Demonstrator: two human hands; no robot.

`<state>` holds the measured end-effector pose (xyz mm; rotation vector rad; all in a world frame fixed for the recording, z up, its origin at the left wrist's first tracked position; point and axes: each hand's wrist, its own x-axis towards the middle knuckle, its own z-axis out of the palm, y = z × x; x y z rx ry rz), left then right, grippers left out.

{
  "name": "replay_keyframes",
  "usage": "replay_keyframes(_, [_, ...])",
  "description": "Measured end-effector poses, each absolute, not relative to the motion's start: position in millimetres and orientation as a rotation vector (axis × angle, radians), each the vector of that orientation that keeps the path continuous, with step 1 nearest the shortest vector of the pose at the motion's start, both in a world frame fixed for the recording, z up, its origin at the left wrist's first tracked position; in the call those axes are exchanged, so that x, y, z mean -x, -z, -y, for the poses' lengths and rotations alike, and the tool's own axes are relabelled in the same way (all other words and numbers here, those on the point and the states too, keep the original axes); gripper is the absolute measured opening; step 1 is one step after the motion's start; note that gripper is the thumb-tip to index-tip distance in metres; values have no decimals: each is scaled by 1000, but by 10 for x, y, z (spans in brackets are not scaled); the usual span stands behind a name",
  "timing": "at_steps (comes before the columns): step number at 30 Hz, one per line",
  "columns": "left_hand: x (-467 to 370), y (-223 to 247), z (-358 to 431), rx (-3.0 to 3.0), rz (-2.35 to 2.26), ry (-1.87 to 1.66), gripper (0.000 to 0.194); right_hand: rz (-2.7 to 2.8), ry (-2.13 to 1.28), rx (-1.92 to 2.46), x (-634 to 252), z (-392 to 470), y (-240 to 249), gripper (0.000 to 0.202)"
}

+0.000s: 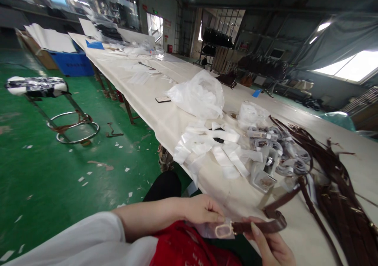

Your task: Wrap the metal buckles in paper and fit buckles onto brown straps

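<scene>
L hand is pinched narrow, thumb and fingertips closed on a small clear plastic sleeve that wraps the buckle end of a brown strap; buckle sits inside the sleeve, the only container with contents I can read for sure. R hand comes up from below, fingers curled round the strap just right of the buckle, thumb laid on top, so it's holding the strap w/ a loose-ish closed grip. Strap's long axis runs roughly left-right between the hands, buckle pointing left toward the L hand; past the R hand it loops back and rises up-right onto the table, toward the pile of brown straps. All of this sits at the table's near edge, over the person's lap, above red cloth. Beyond the strap on the table: a heap of wrapped buckles in clear plastic, left of it white paper strips, further back a crumpled white plastic bag, contents can't tell, and a smaller clear bag. A phone lies left of the big bag. Off the table's left side, a stool on green floor.
</scene>
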<state>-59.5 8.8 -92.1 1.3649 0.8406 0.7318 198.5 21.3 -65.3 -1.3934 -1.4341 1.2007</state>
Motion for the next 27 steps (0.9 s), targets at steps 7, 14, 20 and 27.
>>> replay_keyframes(7, [493,795,-24,-1520,-1063,-860,46,1327,-1246,1362,-1492,-50,794,44])
replay_keyframes(14, [532,766,-16,-1806,-1198,-772,28,600,-1595,1020,-1690,-520,935,44])
replay_keyframes(20, [492,808,-90,-1757,-1384,-746,32,1222,-1203,1189,-1296,-281,1139,48])
replay_keyframes(27, [521,822,-78,-1760,-1384,-762,29,786,-1667,1029,-1504,-425,1123,45])
